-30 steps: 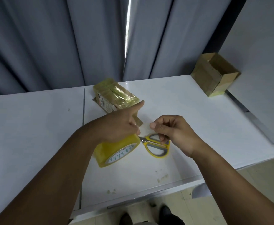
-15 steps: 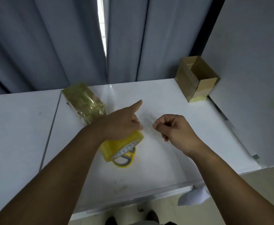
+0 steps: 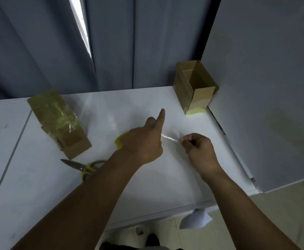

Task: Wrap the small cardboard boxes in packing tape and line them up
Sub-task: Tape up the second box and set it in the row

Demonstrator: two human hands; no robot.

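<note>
My left hand (image 3: 144,141) grips the yellow tape roll (image 3: 120,141), which is mostly hidden beneath it, with the index finger pointing forward. My right hand (image 3: 198,148) pinches the free end of a clear tape strip (image 3: 169,138) stretched between both hands. A tape-wrapped cardboard box (image 3: 57,121) lies on the white table (image 3: 39,186) to the left. An open cardboard box (image 3: 194,87) stands at the far right corner, against the wall.
Yellow-handled scissors (image 3: 82,167) lie near my left forearm, blades pointing left. Grey curtains hang behind the table. A white wall panel borders the table's right side. A seam runs across the table at left. The floor shows below the front edge.
The view has swung right. Both hands moved forward and right with the roll, off the scissors, and the strip between them is a little longer.
</note>
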